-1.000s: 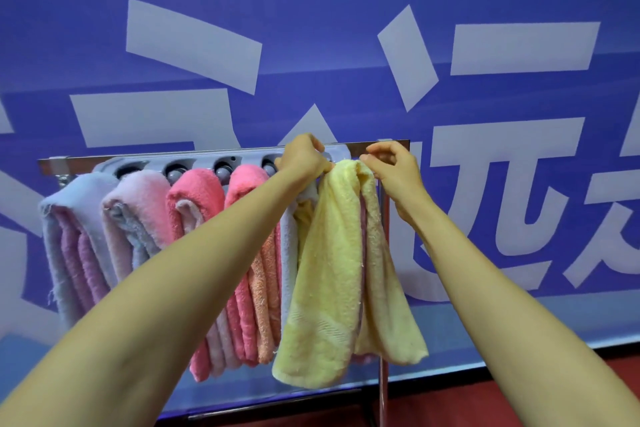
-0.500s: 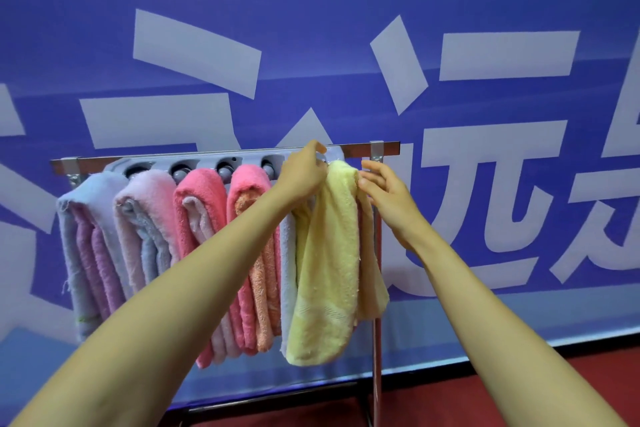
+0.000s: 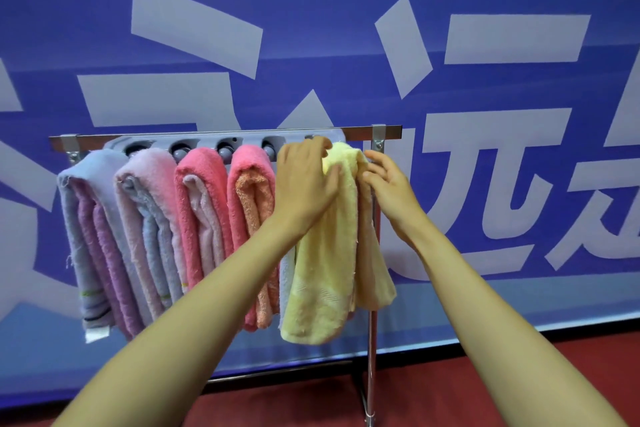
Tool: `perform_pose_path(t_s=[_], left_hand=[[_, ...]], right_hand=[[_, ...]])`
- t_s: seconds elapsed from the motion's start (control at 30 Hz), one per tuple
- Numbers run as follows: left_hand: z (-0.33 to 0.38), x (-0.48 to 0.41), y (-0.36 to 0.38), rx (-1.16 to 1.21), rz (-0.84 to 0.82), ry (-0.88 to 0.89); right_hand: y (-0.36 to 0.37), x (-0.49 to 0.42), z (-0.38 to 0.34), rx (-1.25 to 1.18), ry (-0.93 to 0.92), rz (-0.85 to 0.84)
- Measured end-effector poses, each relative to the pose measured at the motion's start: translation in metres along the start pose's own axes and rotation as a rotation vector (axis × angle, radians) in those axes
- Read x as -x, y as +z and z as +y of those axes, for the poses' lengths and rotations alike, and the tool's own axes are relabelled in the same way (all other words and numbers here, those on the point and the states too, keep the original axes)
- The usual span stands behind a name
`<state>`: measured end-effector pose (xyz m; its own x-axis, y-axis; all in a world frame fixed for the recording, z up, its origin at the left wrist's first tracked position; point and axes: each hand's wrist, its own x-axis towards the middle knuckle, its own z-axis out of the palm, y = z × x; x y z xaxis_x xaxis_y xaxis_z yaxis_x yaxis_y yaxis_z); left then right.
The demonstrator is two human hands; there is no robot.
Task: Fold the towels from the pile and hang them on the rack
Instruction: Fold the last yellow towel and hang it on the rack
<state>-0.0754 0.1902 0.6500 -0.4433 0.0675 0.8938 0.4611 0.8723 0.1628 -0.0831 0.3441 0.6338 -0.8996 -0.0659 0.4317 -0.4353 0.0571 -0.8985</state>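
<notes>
Where the left fingers lie: the left hand (image 3: 304, 180) reaches over the top of the yellow towel (image 3: 325, 270), its fingers (image 3: 317, 145) nearly straight and close together and the thumb flat on the cloth; it pinches nothing.
Right fingers: the right hand (image 3: 391, 184) has its fingertips (image 3: 371, 177) loosely spread and slightly bent, touching the towel's right edge just below the fold, with no grip.
Why so: the flat contact on both flanks looks like smoothing and settling the fold so that it sits square and does not slide off.
Towel's place: it is draped at the right end of the rack (image 3: 389, 131), just beside the upright post (image 3: 371, 374), and is the last in the row.
Axis: the long axis is vertical, with the fold up and the free ends pointing at the floor; the front layer hangs lower than the right flap.
Neighbours: a pale blue towel (image 3: 285, 274) is touching on its left, partly hidden by the wrist. Beyond it the pink-and-orange bundle (image 3: 249, 191), pink bundle (image 3: 197, 191), pale pink bundle (image 3: 145, 184) and lavender bundle (image 3: 83, 218) hang the same way under the grey peg strip (image 3: 162, 142).
Beyond: a blue banner (image 3: 311, 28) and a red floor (image 3: 450, 392).
Pile: not in view.
</notes>
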Motion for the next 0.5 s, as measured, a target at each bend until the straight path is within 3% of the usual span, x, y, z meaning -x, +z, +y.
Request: perform_pose_path(t_s=[0.1, 0.23, 0.5], left_hand=[[0.01, 0.037, 0.013, -0.169, 0.051, 0.009], [0.019, 0.072, 0.031, -0.344, -0.035, -0.142], [0.02, 0.094, 0.042, -0.311, 0.065, -0.284]], right_hand=[[-0.005, 0.002, 0.007, -0.102, 0.044, 0.031], [-0.006, 0.009, 0.022, -0.141, 0.108, 0.045], [-0.005, 0.018, 0.035, -0.155, 0.134, 0.049]])
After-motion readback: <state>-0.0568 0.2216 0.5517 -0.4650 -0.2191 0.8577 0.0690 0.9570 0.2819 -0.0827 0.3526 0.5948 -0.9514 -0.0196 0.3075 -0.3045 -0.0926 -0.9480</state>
